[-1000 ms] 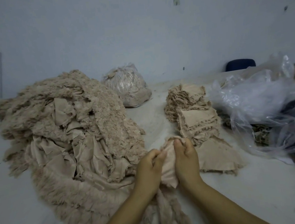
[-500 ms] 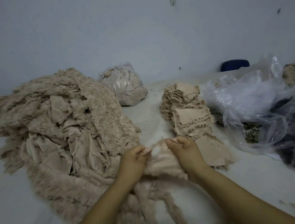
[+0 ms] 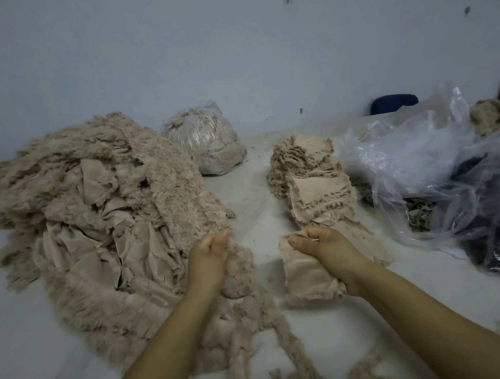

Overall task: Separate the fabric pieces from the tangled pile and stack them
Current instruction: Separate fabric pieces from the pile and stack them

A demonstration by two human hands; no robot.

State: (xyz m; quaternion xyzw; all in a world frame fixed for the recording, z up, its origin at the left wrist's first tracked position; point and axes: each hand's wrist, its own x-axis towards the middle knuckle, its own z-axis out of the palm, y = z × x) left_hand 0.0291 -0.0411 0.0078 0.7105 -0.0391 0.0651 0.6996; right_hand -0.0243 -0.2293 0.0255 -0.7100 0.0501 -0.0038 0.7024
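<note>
Between piles: right hand (image 3: 328,250) fingers pinch fabric piece (image 3: 306,275); left hand (image 3: 209,261) grips tangle (image 3: 240,268).

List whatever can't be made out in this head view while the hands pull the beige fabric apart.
- Dark contents of the clear plastic bags, head view: crumpled film veils them.
- Blue object at the wall: bags cover its lower part.
- Fabric strips: cut off by the bottom edge.
- Right hand grips a fabric piece; layer count hidden by folds.
- Left hand: fingertips buried in fluff.
</note>
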